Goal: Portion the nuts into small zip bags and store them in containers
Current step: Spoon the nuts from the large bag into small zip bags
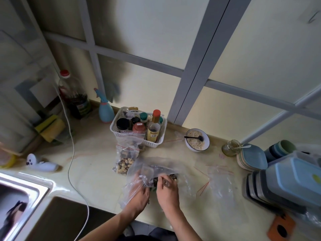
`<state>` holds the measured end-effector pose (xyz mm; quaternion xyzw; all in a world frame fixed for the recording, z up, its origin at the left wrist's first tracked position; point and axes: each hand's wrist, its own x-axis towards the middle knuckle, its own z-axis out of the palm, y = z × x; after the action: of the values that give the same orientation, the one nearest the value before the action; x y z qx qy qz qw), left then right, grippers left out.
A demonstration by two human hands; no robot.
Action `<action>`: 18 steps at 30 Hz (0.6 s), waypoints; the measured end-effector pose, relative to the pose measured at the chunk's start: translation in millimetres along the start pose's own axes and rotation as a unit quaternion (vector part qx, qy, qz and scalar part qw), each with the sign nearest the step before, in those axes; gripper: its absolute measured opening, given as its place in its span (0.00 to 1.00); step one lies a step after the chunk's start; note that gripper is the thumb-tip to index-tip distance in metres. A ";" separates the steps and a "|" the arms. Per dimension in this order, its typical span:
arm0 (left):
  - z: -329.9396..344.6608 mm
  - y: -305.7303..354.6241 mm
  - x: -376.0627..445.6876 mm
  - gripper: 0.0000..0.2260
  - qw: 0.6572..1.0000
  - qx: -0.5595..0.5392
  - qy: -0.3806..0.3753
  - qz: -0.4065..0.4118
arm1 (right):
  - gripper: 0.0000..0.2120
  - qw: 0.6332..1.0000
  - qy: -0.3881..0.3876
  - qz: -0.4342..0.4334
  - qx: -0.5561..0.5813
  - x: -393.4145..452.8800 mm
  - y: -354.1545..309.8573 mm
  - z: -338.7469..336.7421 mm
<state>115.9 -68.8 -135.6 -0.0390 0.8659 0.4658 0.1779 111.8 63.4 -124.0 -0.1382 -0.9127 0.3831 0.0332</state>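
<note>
A large clear plastic bag point(156, 168) with dark nuts lies on the counter in front of me. My left hand point(139, 195) grips its crumpled plastic on the left side. My right hand point(167, 188) reaches into the bag's mouth and pinches something small among the nuts. Behind it lies a filled zip bag point(124, 163) of mixed nuts with a red seal, and another filled bag point(129, 142) leans on the basket. Several empty zip bags point(220, 180) lie flat to the right. Stacked lidded containers point(291, 181) stand at the right edge.
A white basket point(155, 143) of bottles and jars stands behind the bags. A bowl of oats point(197, 140) with a black spoon, a glass jar point(231, 147) and stacked plates point(251, 158) sit at the right. A sink point(20, 197) and a white cable point(73, 162) are at the left.
</note>
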 end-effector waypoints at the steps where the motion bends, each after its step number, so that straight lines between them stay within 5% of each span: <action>1: -0.5 0.8 2.0 0.14 1.000 0.004 -0.019 0.001 | 0.09 1.000 -0.001 0.008 0.026 -1.2 0.2 1.5; 5: -6.1 2.8 -3.3 0.12 0.997 0.038 0.052 0.028 | 0.11 0.972 -0.032 0.156 0.173 -0.7 2.5 9.3; 8: -3.5 1.9 -9.5 0.22 0.998 0.036 0.044 0.034 | 0.11 0.877 -0.021 0.302 0.372 1.8 2.7 10.8; 12: -11.2 16.5 -14.1 0.13 0.997 0.030 0.045 0.047 | 0.10 0.783 -0.010 0.352 0.512 3.5 2.3 -4.3; 14: -10.2 16.2 -16.3 0.11 0.996 0.040 0.060 0.060 | 0.10 0.789 -0.003 0.343 0.510 3.4 0.9 -14.5; 18: 1.0 1.6 -7.5 0.12 0.996 0.040 0.047 0.062 | 0.12 0.863 0.009 0.289 0.414 4.8 0.2 -36.3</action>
<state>122.8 -67.8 -132.3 -0.0002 0.8920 0.4387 0.1092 113.3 89.9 -98.8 -0.3725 -0.5889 0.7171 -0.0164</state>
